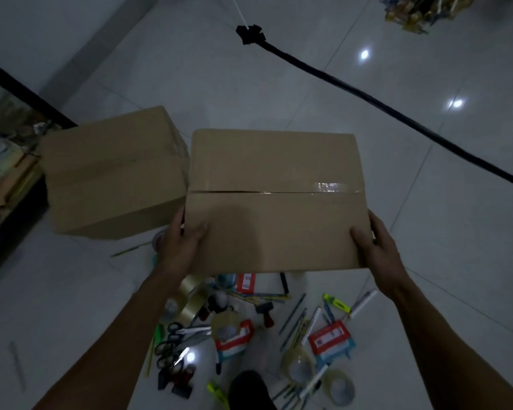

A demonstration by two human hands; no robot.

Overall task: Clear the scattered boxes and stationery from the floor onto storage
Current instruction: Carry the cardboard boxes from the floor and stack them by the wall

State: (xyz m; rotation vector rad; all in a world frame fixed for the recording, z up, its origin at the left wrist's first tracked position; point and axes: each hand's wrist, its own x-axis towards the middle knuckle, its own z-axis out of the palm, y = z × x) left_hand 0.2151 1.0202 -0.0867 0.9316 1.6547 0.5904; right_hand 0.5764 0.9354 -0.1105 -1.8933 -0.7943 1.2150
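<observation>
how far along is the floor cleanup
Early. Nothing visibly stored yet. In hand: the left hand and right hand hold a taped box by its sides. Left: a second box beside it, plus scissors, tape rolls, pens and highlighters scattered on the floor.

A brown cardboard box [276, 199], its top flaps shut and taped along the middle seam, is held level above the floor, gripped at its near corners. A second closed brown box [113, 173] sits on the tiles just to its left. Below lies scattered stationery: tape rolls [191, 303], scissors [175, 338], pens [293, 315], a yellow highlighter [336, 302].
</observation>
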